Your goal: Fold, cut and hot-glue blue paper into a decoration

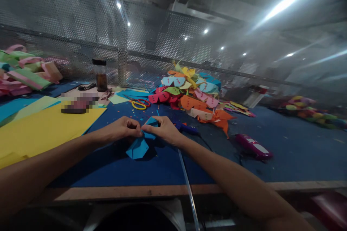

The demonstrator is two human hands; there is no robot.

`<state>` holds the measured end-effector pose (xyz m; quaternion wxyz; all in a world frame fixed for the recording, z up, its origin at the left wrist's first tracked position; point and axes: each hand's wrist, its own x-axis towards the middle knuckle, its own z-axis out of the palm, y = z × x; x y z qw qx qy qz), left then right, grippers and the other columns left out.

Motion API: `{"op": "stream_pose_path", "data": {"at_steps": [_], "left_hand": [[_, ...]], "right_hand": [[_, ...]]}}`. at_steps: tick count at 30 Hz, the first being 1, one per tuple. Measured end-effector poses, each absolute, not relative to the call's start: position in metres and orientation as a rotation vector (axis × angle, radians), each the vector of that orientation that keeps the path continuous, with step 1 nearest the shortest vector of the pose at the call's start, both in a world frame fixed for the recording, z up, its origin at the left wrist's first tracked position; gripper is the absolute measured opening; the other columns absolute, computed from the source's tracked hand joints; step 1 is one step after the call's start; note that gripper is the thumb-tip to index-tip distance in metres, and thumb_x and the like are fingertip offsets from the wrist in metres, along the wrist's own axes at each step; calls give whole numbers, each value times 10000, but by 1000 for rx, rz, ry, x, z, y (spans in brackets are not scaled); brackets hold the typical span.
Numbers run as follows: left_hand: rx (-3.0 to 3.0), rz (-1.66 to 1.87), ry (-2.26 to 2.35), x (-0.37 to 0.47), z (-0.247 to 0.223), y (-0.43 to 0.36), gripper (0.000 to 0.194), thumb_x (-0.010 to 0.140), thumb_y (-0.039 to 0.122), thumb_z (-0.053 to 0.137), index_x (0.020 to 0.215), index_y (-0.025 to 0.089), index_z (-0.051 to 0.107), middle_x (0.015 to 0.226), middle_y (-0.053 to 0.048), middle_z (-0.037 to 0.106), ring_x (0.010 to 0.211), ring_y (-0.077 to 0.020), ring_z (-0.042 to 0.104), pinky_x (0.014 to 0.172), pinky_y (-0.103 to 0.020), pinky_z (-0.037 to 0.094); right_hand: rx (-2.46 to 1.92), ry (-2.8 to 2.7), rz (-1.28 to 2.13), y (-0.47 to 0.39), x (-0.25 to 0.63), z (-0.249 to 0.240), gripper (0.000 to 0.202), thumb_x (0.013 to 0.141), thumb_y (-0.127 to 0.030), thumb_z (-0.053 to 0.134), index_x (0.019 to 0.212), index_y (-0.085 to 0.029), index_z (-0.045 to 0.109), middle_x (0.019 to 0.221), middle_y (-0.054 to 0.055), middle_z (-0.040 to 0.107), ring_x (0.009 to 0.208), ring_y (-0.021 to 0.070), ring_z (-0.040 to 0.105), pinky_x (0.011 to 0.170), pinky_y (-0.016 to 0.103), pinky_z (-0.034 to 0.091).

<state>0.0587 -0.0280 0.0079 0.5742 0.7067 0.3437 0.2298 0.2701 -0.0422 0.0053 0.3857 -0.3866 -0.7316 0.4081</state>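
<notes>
A folded piece of blue paper (138, 148) is held between my two hands, just above the blue tabletop. My left hand (126, 128) pinches its upper left part with thumb and fingers. My right hand (164, 129) grips the upper right part, thumb toward the middle. The lower part of the paper hangs free and spreads like a wing. Just beyond my right hand lies a blue glue gun (187, 127), and a clear glue stick (187, 177) reaches past the table's front edge.
Farther back are scissors (141, 104) and a heap of coloured paper butterflies (196, 97). Yellow paper sheets (51, 128) cover the left side. A dark-lidded jar (101, 75) stands behind. A purple device (253, 147) lies to the right. Small paper scraps dot the table.
</notes>
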Motion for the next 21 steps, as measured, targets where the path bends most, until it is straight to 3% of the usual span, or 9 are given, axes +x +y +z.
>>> {"op": "stream_pose_path", "data": {"at_steps": [10, 16, 21], "left_hand": [[1719, 593, 787, 58, 7, -25, 316, 709, 424, 790, 634, 172, 614, 572, 53, 500, 559, -104, 438, 565, -240, 344], [1687, 612, 852, 62, 10, -26, 340, 674, 459, 813, 642, 167, 641, 574, 49, 515, 550, -99, 429, 556, -237, 347], [1725, 635, 885, 62, 10, -25, 357, 677, 489, 808, 654, 167, 656, 568, 43, 518, 535, -99, 413, 528, -236, 325]], "right_hand": [[-996, -1876, 1009, -40, 273, 10, 500, 835, -614, 642, 626, -171, 546, 608, -40, 420, 582, 94, 365, 547, 234, 290], [-999, -1846, 966, -37, 273, 8, 494, 849, -617, 617, 636, -178, 541, 618, -32, 436, 596, 106, 383, 568, 243, 313], [-1058, -1818, 847, -36, 274, 9, 562, 911, -645, 487, 571, -199, 461, 581, -29, 394, 574, 115, 360, 557, 261, 294]]}}
